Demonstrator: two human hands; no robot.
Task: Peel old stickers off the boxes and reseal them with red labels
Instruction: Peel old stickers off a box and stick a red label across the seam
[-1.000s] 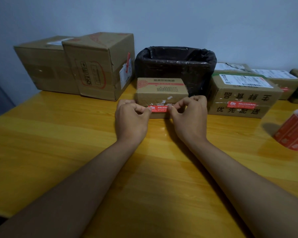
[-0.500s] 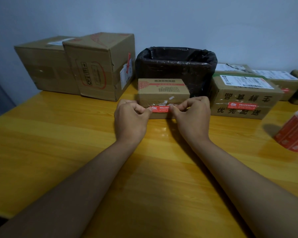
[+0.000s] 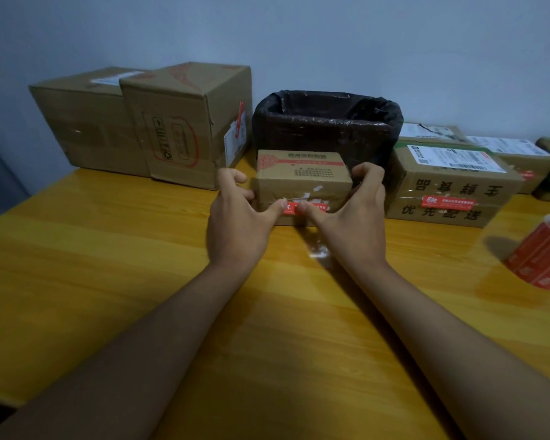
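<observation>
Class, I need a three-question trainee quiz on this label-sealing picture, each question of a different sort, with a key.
1. True or false: both thumbs press the red label on the small box.
2. What stands right behind the small box? A) a bin lined with a black bag B) a kettle C) a lamp
3. Fill in: the roll of red labels lies on the table to the person's ____.

Key
1. True: the left hand and right hand hold the box by its sides, thumbs on the label.
2. A, the bin.
3. right
</observation>
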